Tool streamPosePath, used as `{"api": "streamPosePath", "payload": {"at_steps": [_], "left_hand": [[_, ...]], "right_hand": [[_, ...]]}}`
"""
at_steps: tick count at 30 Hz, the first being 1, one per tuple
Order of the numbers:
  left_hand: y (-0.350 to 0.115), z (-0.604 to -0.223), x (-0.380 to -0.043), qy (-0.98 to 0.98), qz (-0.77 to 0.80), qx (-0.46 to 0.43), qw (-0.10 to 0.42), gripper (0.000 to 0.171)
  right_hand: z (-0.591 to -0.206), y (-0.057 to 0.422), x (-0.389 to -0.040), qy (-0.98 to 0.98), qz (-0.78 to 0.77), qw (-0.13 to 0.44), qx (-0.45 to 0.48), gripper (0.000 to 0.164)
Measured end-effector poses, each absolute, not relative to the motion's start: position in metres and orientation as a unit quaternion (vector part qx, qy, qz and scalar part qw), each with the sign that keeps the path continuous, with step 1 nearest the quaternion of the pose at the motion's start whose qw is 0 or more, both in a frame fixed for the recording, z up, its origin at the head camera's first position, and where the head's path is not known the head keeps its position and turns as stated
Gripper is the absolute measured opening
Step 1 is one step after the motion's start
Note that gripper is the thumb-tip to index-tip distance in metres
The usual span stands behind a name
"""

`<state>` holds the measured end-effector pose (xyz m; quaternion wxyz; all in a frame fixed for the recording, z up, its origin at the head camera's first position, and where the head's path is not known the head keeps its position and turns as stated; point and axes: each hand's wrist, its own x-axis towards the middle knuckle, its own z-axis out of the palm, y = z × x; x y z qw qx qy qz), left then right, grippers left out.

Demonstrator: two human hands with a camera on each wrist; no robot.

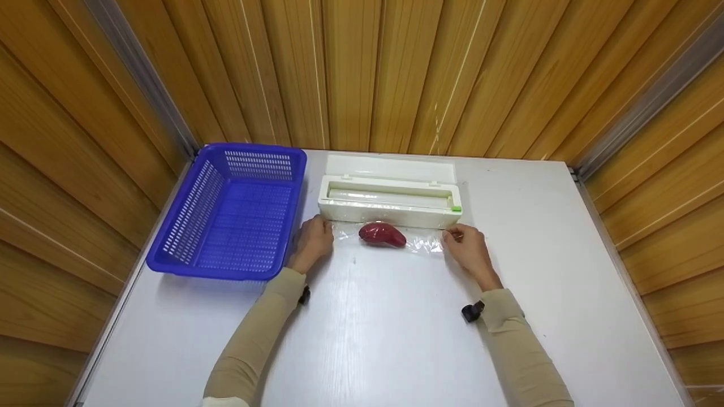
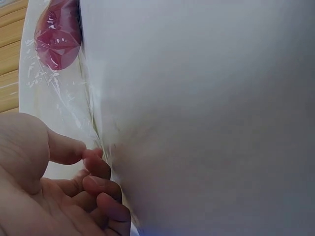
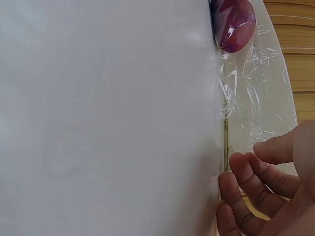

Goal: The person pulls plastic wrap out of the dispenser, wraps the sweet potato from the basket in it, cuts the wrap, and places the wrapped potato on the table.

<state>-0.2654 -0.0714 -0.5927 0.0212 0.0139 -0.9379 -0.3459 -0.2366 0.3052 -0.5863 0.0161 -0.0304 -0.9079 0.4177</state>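
Note:
A smooth dark red oblong [image 1: 382,234], shaped like a sweet potato, lies wrapped in clear cling film [image 1: 425,243] in front of the white cling film dispenser [image 1: 390,215]. My left hand [image 1: 314,240] pinches the film's left end between thumb and forefinger near the dispenser's front corner. At the opposite end, my right hand [image 1: 466,247] pinches the film between thumb and fingertips. Creased film covers the red oblong [image 2: 58,37] in the left wrist view. Toward the right thumb [image 3: 275,148], wrinkled film [image 3: 238,88] stretches in the right wrist view.
A blue plastic basket [image 1: 223,274] with slotted sides stands left of the dispenser, close to my left forearm. The dispenser's lid [image 1: 390,168] is folded back, showing a roll [image 1: 390,198] inside. Wood-patterned walls [image 1: 373,73] border the white table [image 1: 390,339].

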Motion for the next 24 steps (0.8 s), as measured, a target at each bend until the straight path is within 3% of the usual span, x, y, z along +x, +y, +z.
{"api": "streamPosePath", "payload": {"at_steps": [12, 24], "left_hand": [[-0.065, -0.585, -0.256, -0.942, -0.322, -0.004, 0.097, 0.007], [-0.053, -0.571, -0.248, -0.941, -0.317, -0.015, 0.121, 0.012]], "right_hand": [[-0.582, 0.312, -0.236, -0.908, 0.416, 0.038, -0.03, 0.022], [-0.57, 0.318, -0.234, -0.908, 0.408, 0.087, -0.043, 0.02]]}}
